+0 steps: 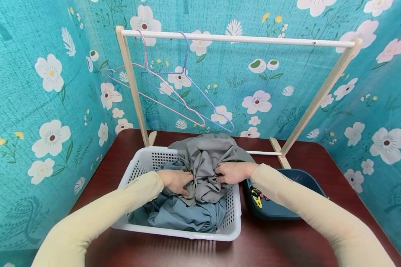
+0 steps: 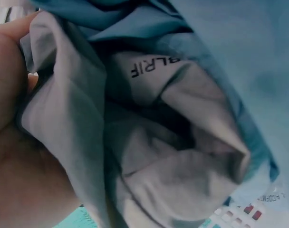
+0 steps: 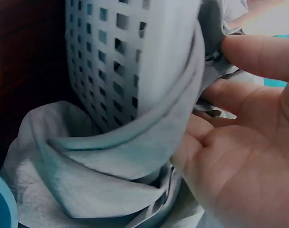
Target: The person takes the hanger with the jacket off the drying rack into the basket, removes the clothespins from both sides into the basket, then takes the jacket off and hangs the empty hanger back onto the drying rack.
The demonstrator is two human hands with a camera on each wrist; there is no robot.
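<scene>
A crumpled grey garment (image 1: 208,148) lies heaped in the white laundry basket (image 1: 173,233), and part of it hangs over the far and right rim. My left hand (image 1: 178,181) grips a fold of it near the basket's middle; in the left wrist view the grey cloth (image 2: 75,109) rises beside the palm. My right hand (image 1: 233,172) pinches the same garment further right, its fingers partly hidden by folds. The right wrist view has this cloth (image 3: 120,185) draped outside the basket wall (image 3: 106,61). Blue-grey cloth (image 1: 183,215) lies beneath and in front.
Behind the basket stands a wooden rack with a white bar (image 1: 247,38). A pink hanger (image 1: 173,83) and a blue hanger (image 1: 200,91) hang at its left. Right of the basket, a dark blue basin (image 1: 280,213) holds clothespins (image 1: 258,200), partly under the right forearm.
</scene>
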